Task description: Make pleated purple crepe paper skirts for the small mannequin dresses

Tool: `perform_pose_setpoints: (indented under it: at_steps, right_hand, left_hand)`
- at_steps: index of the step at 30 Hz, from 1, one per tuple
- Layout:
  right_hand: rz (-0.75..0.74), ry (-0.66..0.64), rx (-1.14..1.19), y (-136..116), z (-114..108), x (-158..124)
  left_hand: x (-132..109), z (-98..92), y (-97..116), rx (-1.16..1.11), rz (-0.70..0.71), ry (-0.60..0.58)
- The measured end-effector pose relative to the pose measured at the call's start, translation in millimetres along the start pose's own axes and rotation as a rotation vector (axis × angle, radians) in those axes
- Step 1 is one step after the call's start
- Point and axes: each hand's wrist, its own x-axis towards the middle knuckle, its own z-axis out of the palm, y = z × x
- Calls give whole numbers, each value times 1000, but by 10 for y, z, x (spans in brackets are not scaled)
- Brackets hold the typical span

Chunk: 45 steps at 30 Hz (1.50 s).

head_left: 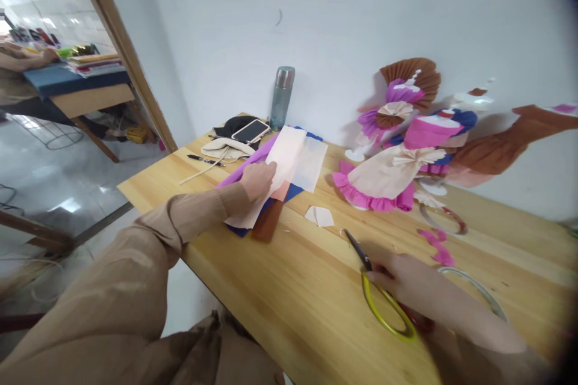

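My left hand is closed on a cream crepe-paper sheet, which lies across a loose pile. Purple paper, blue paper, a brown strip and a small peach piece show around it. My right hand grips scissors near the pivot, low over the table. Their dark blades point away from me, and one yellow handle loop shows; the hand hides part of the other side. Close to the blade tips lies a small cream scrap.
Paper dresses on small stands line the wall at right. Tape rolls and a pink wavy strip lie nearby. A flask, phone and pen sit at the back left. Another person's arm shows beyond the doorway.
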Motion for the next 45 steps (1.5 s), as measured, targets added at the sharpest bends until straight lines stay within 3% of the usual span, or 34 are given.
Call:
perform_pose_setpoints:
  at_steps: [9,17,22,26,28,32,35,38,45]
  right_hand:
    - [17,14,-60,99,95,74]
    - [10,26,-49,66,62,54]
    - [10,-3,-36,-7,2,16]
    - [-25,-1,5,-44,-35,-20]
    - [-49,14,39,-45,-39,-35]
    - [-48,30,56,-38,-35,-53]
    - [-64,27,69,-44,-42,-54]
    - [-10,5,26,-57,-49,-42]
    - [-18,8,3,-83,-57,-41]
  left_hand:
    - [-129,-37,453,9,138,57]
    - [-36,-26,462,-5,158,55]
    - [38,-101,287,-37,130,56]
    - [181,-237,-54,-19,-59,150]
    - [272,-272,-249,3,-155,86]
    - [389,-228,-513,-16,-163,-40]
    - [408,-187,-565,-35,-151,-67]
    - [401,-255,-560,-49,-165,-21]
    - [319,-766,-582,-50,-184,151]
